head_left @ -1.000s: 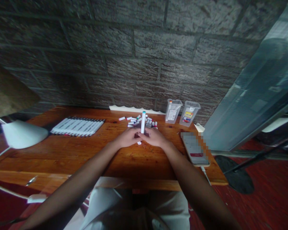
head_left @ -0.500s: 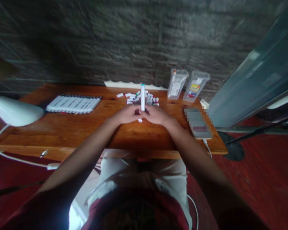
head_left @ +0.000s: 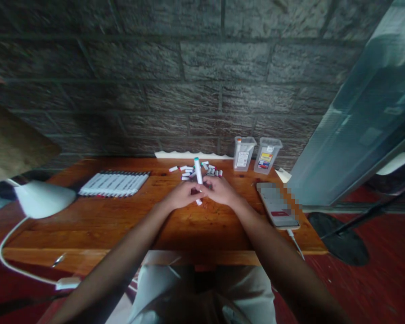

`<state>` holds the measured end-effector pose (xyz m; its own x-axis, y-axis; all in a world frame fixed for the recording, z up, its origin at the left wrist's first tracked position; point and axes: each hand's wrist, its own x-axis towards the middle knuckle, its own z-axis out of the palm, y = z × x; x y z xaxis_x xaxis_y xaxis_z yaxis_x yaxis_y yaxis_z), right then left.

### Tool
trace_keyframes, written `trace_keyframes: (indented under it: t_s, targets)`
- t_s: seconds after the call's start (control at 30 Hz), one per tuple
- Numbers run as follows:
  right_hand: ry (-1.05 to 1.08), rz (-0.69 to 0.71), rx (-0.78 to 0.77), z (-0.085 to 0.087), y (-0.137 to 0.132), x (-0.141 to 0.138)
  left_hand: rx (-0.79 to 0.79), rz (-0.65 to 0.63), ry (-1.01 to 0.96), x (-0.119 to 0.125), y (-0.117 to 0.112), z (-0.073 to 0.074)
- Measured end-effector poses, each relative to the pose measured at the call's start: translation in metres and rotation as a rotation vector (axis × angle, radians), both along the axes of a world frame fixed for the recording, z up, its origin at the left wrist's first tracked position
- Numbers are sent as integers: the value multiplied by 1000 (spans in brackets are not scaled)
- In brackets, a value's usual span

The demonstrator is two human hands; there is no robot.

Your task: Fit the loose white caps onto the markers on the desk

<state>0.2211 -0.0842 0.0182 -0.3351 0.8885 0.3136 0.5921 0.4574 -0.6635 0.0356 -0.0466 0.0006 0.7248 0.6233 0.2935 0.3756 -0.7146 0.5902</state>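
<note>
Marker (head_left: 198, 173), white with a teal cap, stands nearly upright between the left hand (head_left: 182, 195) and right hand (head_left: 221, 190) near the middle of the wooden table (head_left: 87, 234). Fingers (head_left: 207, 185) of both hands are closed around its barrel, meeting at the middle, with its white lower end poking out below them. Just beyond the hands, toward the far edge, lies a loose pile of small white markers (head_left: 195, 170) (some with coloured ends). Farther left, a neat side-by-side row of markers (head_left: 114, 183) lies flat. Two clear labelled plastic containers (head_left: 245, 154) stand near the far edge, and a smartphone (head_left: 277, 206), its screen pixelated, lies by the right edge with a white cable (head_left: 295, 240).
</note>
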Motion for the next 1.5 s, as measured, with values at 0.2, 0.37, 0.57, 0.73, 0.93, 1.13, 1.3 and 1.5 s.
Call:
trace_keyframes:
  t_s: [0.2,0.37,0.57,0.73,0.93,1.13,1.3,1.5]
  targets:
    - [180,-46,18,2,0,-4,28,62,8,-1,0,-3]
    - [254,-210,54,-4,7,-5,52,72,-26,0,0,0]
    - [219,-237,44,-8,9,-6,66,88,-8,0,0,-2]
    - [201,-196,40,-5,5,-9,55,83,14,0,0,-3]
    - [172,-197,37,-4,5,-8,68,81,8,0,-1,-2]
    - [152,-206,39,-3,4,-8,61,57,14,0,-1,-2]
    - [148,-206,33,-5,5,-8,60,78,13,0,1,-4]
    - [175,-178,26,-7,6,-8,65,58,7,0,1,-5]
